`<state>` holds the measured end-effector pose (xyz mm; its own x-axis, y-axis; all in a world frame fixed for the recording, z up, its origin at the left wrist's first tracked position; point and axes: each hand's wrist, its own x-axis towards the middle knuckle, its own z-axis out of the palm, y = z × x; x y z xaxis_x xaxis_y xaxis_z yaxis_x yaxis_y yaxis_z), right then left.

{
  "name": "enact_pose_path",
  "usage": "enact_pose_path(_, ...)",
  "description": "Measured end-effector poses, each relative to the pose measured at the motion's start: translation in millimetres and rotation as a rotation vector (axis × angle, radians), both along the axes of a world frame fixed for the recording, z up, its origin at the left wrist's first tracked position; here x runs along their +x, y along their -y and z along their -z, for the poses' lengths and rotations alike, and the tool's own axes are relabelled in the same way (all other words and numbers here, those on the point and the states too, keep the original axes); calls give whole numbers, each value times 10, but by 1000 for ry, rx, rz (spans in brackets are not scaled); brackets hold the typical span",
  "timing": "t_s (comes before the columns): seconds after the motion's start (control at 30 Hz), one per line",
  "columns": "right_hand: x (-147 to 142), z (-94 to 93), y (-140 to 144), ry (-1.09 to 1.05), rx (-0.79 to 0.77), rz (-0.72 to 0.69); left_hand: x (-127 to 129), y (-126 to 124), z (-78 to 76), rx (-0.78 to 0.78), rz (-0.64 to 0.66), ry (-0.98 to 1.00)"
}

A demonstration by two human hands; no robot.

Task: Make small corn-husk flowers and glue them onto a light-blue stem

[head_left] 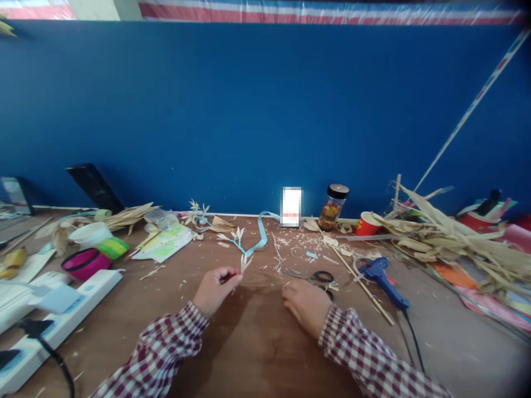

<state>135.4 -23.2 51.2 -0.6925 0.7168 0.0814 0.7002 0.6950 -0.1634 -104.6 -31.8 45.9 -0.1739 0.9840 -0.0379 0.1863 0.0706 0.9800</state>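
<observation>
Straw sprig [244, 261]: is being pinched near its lower end between the fingertips of the left hand, its pale leaf tips standing just above the brown table [249, 342].
Left hand [215, 288]: is being held curled nearly closed around the sprig's stem, raised a little over the table.
Blue ribbon [262, 235]: is being left lying behind the sprig, running toward the wall.
Right hand [306, 304]: is being rested palm down on the table, fingers bent loosely; whether anything is being gripped under them cannot be told.
Scissors [319, 276]: are being left flat just beyond the right hand's fingers.
Glue gun [384, 279]: is being left lying to the right, near a thin stick [365, 287].
</observation>
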Motion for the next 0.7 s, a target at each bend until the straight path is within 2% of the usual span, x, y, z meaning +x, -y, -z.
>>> enact_pose_path(0.07,37,6,-76,-35,30,96,-20,35,41,61,17,-176)
enact_pose_path(0.1,50,14,-97,-80,27,97,-28,44,66,98,18,-264)
enact_pose_path(0.27,5,135,1,-282,18,31,6,10,136,183,-4,-563)
enact_pose_path(0.47,-5,150,70,-283,-19,-82,55,33,48,113,42,-949)
enact_pose_path(0.57,8,164,67,-321,-33,-93,15,87,44,58,42,-1055)
enact_pose_path(0.7,-36,235,109,-476,-65,-44,-59,143,85,51,27,-1093)
